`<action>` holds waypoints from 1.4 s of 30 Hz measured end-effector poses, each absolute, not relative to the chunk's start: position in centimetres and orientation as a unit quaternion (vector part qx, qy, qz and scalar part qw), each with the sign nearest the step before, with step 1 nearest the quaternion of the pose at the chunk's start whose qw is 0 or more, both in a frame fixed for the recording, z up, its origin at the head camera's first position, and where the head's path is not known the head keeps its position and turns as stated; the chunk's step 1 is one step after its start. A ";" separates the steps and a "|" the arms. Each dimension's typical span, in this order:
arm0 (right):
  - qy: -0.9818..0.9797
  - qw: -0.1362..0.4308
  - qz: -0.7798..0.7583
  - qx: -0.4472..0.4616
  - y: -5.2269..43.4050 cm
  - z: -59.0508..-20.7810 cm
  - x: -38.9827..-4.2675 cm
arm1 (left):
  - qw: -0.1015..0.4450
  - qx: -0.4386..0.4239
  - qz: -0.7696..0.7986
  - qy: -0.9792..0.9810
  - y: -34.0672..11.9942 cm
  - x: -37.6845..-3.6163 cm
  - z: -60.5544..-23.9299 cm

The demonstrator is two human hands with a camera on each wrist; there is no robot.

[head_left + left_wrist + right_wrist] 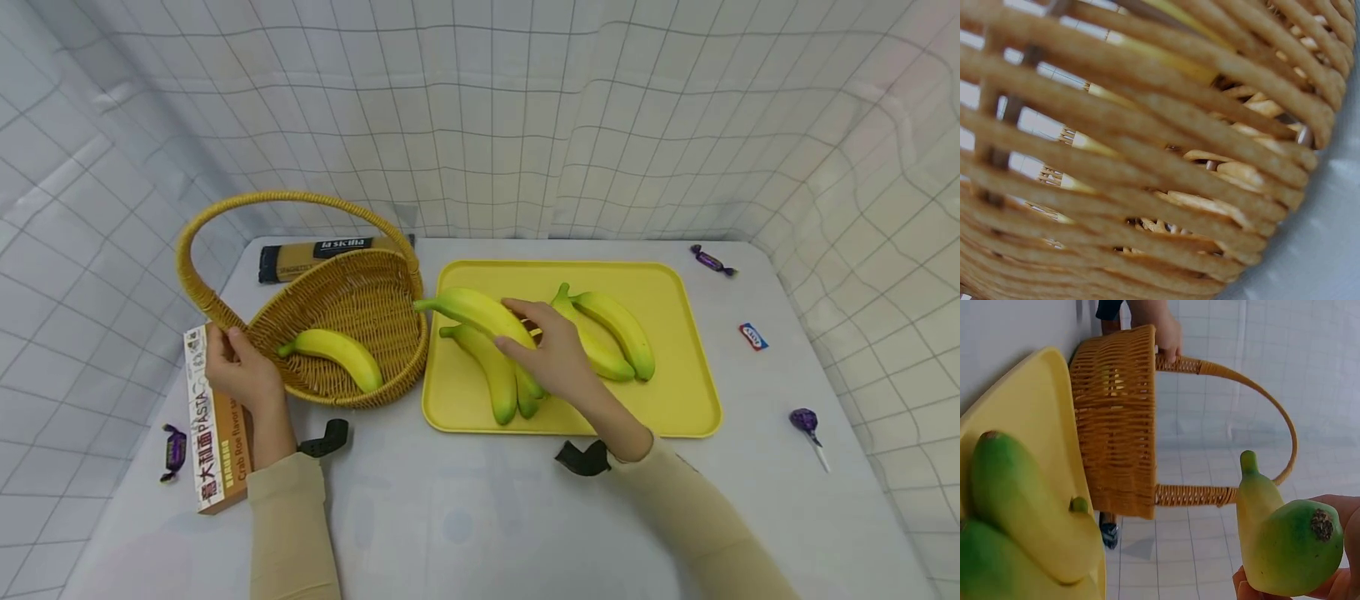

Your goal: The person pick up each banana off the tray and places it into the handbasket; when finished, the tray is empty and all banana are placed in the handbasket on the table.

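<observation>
My right hand point(551, 350) grips a yellow banana point(480, 315) and holds it lifted over the left part of the yellow tray point(675, 408); the same banana point(1279, 540) shows between my fingers in the right wrist view. Three more bananas lie on the tray: one point(491, 371) under the held one and two point(618, 329) to its right. My left hand point(240, 367) holds the wicker basket point(360, 296) at the base of its handle point(225, 218). One banana point(333, 354) lies inside the basket. The left wrist view shows only the basket's weave point(1147, 162) close up.
A pasta box point(213, 425) lies by my left hand, and a dark package point(322, 254) sits behind the basket. Wrapped sweets point(712, 261) point(753, 336) point(174, 452) and a purple lollipop point(806, 423) are scattered on the white table point(465, 517). Gridded white curtains enclose it.
</observation>
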State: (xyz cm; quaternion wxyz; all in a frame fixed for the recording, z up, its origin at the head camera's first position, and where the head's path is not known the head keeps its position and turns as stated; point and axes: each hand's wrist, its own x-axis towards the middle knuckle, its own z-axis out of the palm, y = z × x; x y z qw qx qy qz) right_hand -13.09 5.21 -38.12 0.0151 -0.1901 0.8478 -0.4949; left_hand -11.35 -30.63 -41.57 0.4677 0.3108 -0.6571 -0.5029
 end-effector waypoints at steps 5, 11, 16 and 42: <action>0.839 0.014 -0.496 -0.222 1.1 -37.4 -13.2 | 0.471 0.307 -0.508 -0.653 -30.4 -11.2 -41.3; 0.839 0.024 -0.474 -0.265 -3.9 -37.0 -12.9 | 0.477 0.298 -0.511 -0.651 -30.3 -11.2 -41.2; 0.853 0.029 -0.440 -0.280 -7.6 -36.9 -13.1 | 0.463 0.311 -0.507 -0.657 -30.4 -11.2 -41.4; 0.896 0.073 -0.390 -0.199 -15.3 -40.9 -17.5 | 0.476 0.290 -0.494 -0.667 -32.8 -12.1 -44.1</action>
